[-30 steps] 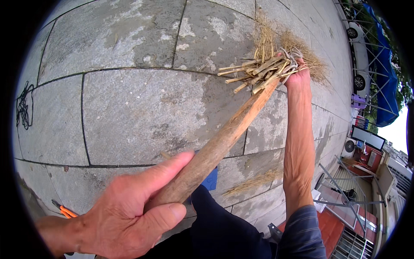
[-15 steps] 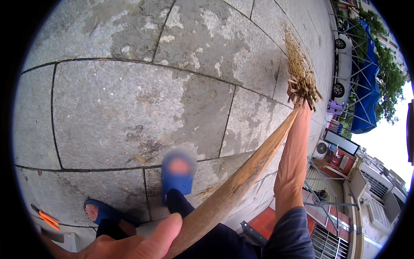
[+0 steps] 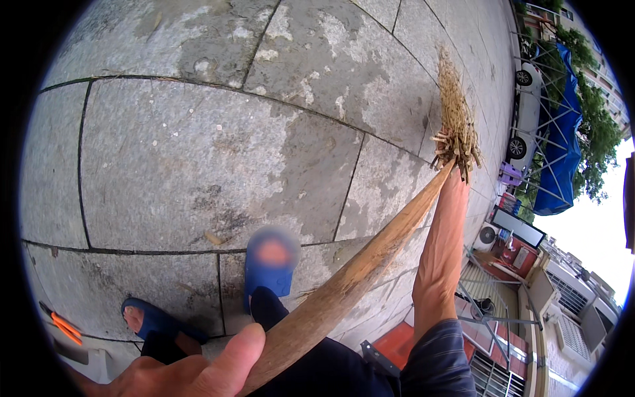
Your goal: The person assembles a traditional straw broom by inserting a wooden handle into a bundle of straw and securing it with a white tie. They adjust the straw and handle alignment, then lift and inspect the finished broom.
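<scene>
Wooden pole (image 3: 344, 286): brown, orange-tan streaks toward far end. Stalk bundle (image 3: 456, 116): straw-yellow. Sleeve (image 3: 440, 360), near right: dark navy, striped. Slippers (image 3: 270, 278): blue. Paving slabs (image 3: 178, 159): mottled greys. Tool handles (image 3: 67, 329), near left: orange. Tarpaulin (image 3: 559, 162), right: blue.

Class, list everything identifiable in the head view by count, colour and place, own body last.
Wooden pole: one, brown, lower centre
Straw bundle: one, tan, upper right
Paving slabs: several, grey, underfoot
Slippers: two, blue, lower left
Hand tool: one, orange-handled, lower left
Car: one, pale, right
Tarpaulin: one, blue, right
Greenery: uncounted, green, right
Buildings: uncounted, pale, right
Container: one, purple, right
Fan unit: one, white, right
Trousers: one pair, dark, bottom
Sleeve: one, dark, lower right
Left hand: one, bare, on pole
Right forearm: one, bare, right; hand hidden
</scene>
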`<state>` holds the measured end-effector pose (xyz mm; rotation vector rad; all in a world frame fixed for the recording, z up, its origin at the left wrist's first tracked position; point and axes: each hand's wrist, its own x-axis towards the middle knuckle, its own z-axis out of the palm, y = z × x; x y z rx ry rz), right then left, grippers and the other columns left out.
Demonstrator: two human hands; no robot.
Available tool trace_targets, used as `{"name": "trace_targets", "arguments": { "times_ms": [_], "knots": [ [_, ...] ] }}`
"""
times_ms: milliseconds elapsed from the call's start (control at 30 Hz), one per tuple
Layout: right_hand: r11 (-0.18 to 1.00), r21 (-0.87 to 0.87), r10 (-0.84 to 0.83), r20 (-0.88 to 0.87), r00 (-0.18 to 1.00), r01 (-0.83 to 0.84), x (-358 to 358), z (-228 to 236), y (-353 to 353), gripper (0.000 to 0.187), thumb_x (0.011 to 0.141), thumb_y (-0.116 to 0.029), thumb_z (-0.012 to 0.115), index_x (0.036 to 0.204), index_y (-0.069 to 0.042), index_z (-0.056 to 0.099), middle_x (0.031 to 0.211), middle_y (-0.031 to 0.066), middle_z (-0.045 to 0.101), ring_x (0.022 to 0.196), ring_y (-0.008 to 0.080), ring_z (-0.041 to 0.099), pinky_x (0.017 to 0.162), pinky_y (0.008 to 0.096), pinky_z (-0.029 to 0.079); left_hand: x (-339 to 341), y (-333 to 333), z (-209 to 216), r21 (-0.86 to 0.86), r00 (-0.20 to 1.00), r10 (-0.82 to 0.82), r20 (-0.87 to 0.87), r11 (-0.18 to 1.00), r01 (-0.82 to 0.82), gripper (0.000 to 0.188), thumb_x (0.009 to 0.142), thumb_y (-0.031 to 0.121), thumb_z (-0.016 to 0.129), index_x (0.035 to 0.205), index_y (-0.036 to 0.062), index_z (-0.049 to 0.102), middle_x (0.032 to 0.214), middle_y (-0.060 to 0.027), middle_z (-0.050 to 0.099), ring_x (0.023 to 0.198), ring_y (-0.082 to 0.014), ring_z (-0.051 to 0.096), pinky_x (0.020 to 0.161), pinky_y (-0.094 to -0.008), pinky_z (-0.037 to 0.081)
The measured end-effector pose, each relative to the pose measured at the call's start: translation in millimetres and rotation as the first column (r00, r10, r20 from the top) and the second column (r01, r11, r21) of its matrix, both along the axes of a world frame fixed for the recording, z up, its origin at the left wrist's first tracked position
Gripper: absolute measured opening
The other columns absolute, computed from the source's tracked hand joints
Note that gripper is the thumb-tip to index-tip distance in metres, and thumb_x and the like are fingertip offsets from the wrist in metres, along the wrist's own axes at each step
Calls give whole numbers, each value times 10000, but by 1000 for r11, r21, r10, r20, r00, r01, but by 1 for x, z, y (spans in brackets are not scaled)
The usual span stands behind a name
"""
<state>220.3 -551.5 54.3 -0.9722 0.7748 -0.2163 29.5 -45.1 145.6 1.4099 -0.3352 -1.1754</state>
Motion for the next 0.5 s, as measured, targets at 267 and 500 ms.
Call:
{"name": "trace_targets", "arguments": {
  "times_ms": [267,500],
  "knots": [
    [999,21,24,10,1000,-25,-3,-6,-1,280,969,-223,413,998,13,560,1015,228,590,908,371,604,821,534,520,8,-21,-3,-60,999,26,-25,998,-27,590,939,41,496,1468,-11,240,1178,-302,555,975,-441,583,834,-427,475],
    [999,35,37,14,999,-37,-10,-9,-7,271,965,-218,417,994,10,561,1010,223,590,905,366,604,816,529,519,14,-29,6,-52,998,59,-3,997,-60,594,931,60,519,1460,-16,261,1088,-279,585,898,-408,604,794,-420,493]
  ]
}}
